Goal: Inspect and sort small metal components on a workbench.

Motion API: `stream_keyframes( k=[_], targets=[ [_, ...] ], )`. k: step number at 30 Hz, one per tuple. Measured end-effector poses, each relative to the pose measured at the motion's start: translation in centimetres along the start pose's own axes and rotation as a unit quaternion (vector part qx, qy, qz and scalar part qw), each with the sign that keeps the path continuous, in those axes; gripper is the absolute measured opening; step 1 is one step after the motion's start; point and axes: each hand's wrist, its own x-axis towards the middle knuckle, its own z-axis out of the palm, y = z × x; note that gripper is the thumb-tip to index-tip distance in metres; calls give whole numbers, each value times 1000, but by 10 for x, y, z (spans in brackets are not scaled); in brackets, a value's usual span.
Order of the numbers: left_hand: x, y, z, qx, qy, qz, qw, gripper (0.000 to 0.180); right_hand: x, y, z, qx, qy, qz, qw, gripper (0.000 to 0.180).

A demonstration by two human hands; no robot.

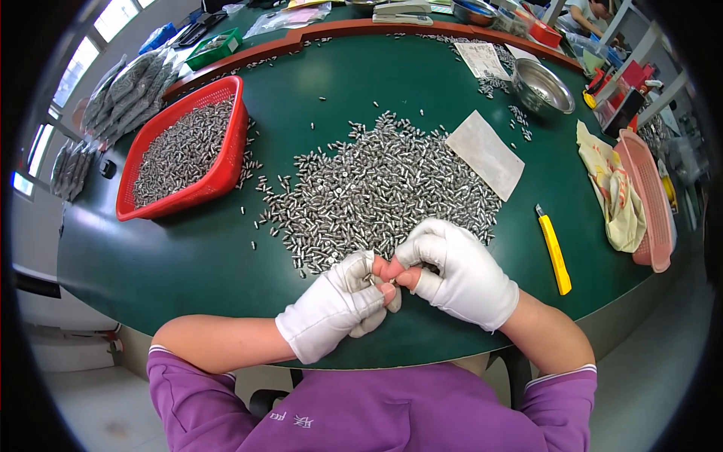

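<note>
My left hand point(339, 303) and my right hand point(459, 275) wear white gloves that leave some fingertips bare. They meet at the near edge of a large heap of small silvery metal parts point(376, 188), each short and pointed like a fitting. Closed fingers of my left hand hold one such small metal part point(370, 279), partly covered by the glove. My right thumb and forefinger are pinched together against the left fingertips; what lies between them is too small and hidden to make out.
The green table point(226, 279) carries a red plastic basket point(239, 113) full of metal parts at left. At right lie a sheet of paper point(488, 154), a yellow utility knife point(555, 252), a pink basket point(654, 218) and a steel bowl point(544, 84). Filled bags point(128, 98) stand far left.
</note>
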Motion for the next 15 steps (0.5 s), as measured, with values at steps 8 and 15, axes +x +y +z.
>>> stream_keyframes(
  k=[8,15],
  targets=[
    [0,-4,-7,-27,-26,9,999,14,1,0,-3,-10,4,15,1000,16],
    [-1,-1,-4,7,-17,-3,1000,14,1,0,-5,-48,16,-33,998,12]
  ],
)
